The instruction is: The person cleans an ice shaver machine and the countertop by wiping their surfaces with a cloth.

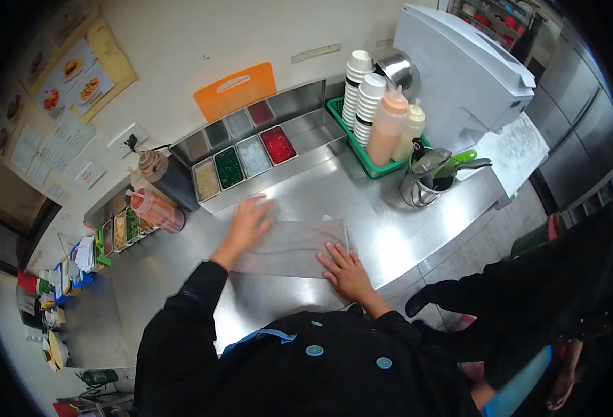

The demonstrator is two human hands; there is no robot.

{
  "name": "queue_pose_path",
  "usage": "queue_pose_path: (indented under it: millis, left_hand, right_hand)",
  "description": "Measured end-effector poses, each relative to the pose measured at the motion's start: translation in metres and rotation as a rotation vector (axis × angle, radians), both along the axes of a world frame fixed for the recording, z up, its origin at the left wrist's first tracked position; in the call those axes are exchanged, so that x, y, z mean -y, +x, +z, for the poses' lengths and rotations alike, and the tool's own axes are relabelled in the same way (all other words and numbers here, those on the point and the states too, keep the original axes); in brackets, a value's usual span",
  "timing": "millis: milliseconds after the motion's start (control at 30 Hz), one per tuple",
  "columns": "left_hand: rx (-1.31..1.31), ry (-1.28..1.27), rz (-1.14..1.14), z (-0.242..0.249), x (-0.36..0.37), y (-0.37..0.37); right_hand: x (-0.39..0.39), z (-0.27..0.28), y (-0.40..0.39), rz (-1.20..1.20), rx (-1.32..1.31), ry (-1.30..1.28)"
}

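A thin greyish cloth or sheet (285, 244) lies spread on the steel counter (390, 222). My right hand (347, 270) rests on its right part, fingers spread and lying flat. Over its upper left corner is my left hand (250, 224), slightly blurred, with the fingers apart and nothing held. Whether the left palm touches the sheet cannot be made out. Just beyond the sheet stands a steel rack with containers of beige, green, white and red toppings (278, 144).
Left of the sheet stand a reddish squeeze bottle (159, 210) and a dark bottle (171, 182). A green basket (376, 169) holds cups and sauce bottles, beside a steel utensil pot (417, 191). Another person (529, 299) stands at the right.
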State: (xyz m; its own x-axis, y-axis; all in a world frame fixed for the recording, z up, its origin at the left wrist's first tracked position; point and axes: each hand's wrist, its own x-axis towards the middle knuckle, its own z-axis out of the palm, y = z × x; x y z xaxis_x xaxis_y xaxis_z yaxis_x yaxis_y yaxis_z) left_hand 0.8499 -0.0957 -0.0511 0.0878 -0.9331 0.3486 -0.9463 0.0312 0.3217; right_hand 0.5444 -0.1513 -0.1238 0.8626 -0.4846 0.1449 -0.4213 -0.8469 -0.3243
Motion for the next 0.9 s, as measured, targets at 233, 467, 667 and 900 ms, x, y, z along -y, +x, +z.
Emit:
queue_pose_path:
  millis: [233,467,667,900]
  left_hand:
    - [-0.032,0.377,0.258,-0.061,-0.059,-0.081]
    - [-0.143,0.251,0.280,-0.076,-0.017,-0.117]
    - [-0.176,0.117,0.206,-0.068,0.027,-0.170]
    - [-0.236,0.081,-0.027,-0.076,0.072,-0.205]
  right_hand:
    - [0.010,0.018,-0.067,-0.214,-0.073,0.044]
    - [0.014,0.012,-0.092,-0.487,0.081,-0.032]
    - [0.025,0.005,-0.115,-0.726,0.326,-0.096]
    - [0.037,0.006,-0.148,-0.889,0.410,-0.057]
